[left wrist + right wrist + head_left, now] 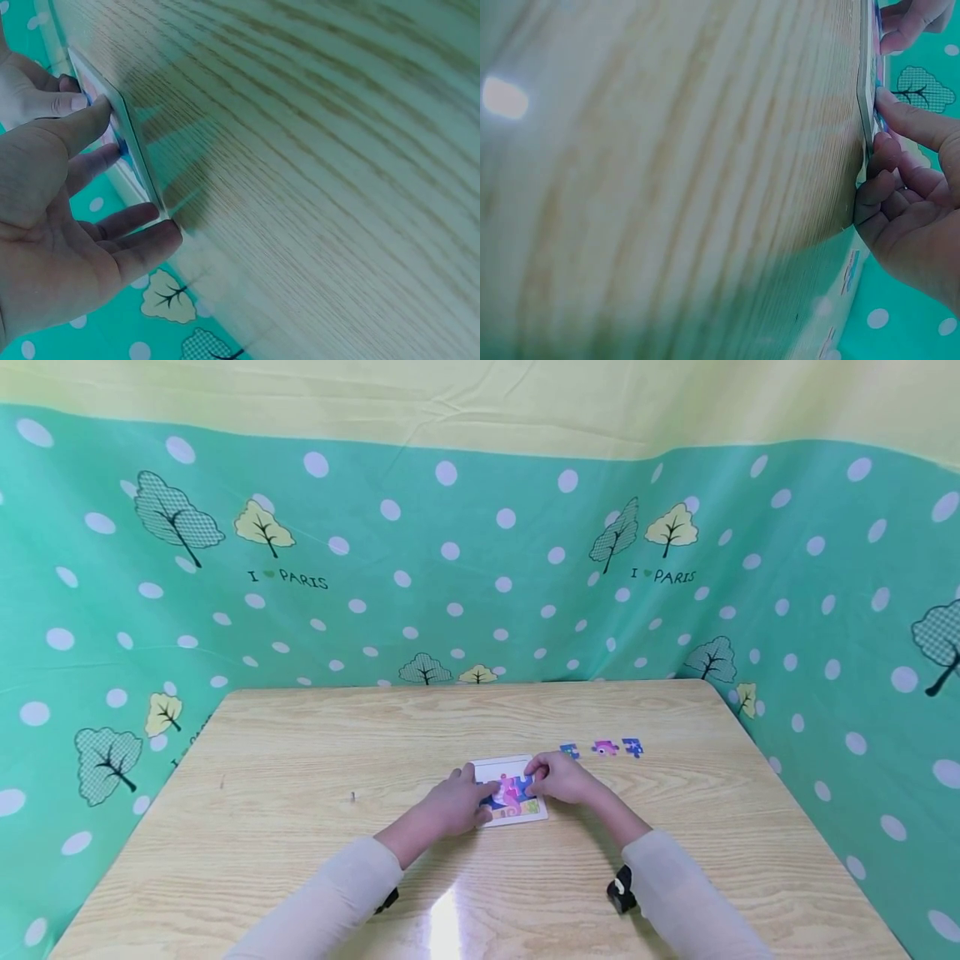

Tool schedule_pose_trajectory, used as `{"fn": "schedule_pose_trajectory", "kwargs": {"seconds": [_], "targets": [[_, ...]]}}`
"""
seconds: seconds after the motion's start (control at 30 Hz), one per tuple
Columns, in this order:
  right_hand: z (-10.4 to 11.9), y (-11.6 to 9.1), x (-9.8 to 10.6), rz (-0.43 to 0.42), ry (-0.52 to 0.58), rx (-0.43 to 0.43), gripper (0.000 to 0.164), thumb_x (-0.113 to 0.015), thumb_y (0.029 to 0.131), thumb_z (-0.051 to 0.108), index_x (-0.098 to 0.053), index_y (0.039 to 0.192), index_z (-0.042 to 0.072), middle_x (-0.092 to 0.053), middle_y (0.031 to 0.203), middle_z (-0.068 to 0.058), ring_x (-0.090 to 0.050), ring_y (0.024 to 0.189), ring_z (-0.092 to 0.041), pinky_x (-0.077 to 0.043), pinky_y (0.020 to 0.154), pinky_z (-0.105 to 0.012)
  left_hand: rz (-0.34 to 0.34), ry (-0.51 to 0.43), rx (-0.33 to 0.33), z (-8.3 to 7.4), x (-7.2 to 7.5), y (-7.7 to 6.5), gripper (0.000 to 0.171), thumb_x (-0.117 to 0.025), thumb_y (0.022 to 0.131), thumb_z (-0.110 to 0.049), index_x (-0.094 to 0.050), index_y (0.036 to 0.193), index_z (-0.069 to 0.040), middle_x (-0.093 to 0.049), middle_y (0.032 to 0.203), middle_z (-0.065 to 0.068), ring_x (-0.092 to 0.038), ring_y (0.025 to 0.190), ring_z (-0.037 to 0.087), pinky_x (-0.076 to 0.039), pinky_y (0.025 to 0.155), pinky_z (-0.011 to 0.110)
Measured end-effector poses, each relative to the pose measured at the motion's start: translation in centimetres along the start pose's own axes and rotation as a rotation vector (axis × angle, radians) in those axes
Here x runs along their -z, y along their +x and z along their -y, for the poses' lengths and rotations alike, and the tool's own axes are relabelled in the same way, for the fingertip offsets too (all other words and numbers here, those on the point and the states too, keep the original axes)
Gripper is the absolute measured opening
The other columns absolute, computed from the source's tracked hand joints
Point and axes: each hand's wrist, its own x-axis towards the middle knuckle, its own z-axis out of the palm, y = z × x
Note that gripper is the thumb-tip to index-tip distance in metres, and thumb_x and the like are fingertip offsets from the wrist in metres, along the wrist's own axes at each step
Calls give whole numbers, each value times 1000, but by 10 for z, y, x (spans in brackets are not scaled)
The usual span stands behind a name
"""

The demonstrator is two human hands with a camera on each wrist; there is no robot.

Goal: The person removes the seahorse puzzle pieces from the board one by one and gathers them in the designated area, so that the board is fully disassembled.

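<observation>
A jigsaw puzzle board [495,771] with a white frame lies flat on the table, partly filled with pieces showing a pink seahorse [512,800]. My left hand [454,802] rests on its left side, fingers spread and mostly straight. In the left wrist view the thumb of that left hand [52,202] touches the frame. At the board's right side, my right hand [564,778] holds a blue puzzle piece [524,786] with thumb and index finger. The right wrist view shows this right hand [915,180] with its thumb on the puzzle surface and the other fingers curled by the board's edge.
Right of the board, toward the back, lie three loose pieces: a blue-green piece [571,751], a pink piece [604,748] and a blue piece with a white star [633,747]. The wooden table [300,760] meets a green dotted curtain [480,568] behind.
</observation>
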Motion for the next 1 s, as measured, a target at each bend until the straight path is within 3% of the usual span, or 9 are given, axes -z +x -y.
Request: {"fn": "schedule_pose_trajectory", "kwargs": {"seconds": [0.67, 1.0], "targets": [[-1, 0, -2, -7, -8, -7, 20, -72, 79, 8, -68, 98, 6, -55, 74, -2, -48, 67, -13, -40, 59, -23, 1, 12, -9, -3, 5, -2, 48, -60, 90, -34, -51, 135, -22, -50, 118, 18, -50, 94, 24, -51, 80, 40], [0, 1, -1, 3, -2, -14, 18, -72, 79, 8, -67, 97, 7, -55, 74, -2, -48, 67, -14, -40, 61, -24, 11, 14, 1, -3, 5, -1, 49, -59, 91, -35, -49, 137, -22, -47, 124, 21, -51, 101, 27, -51, 83, 41]]}}
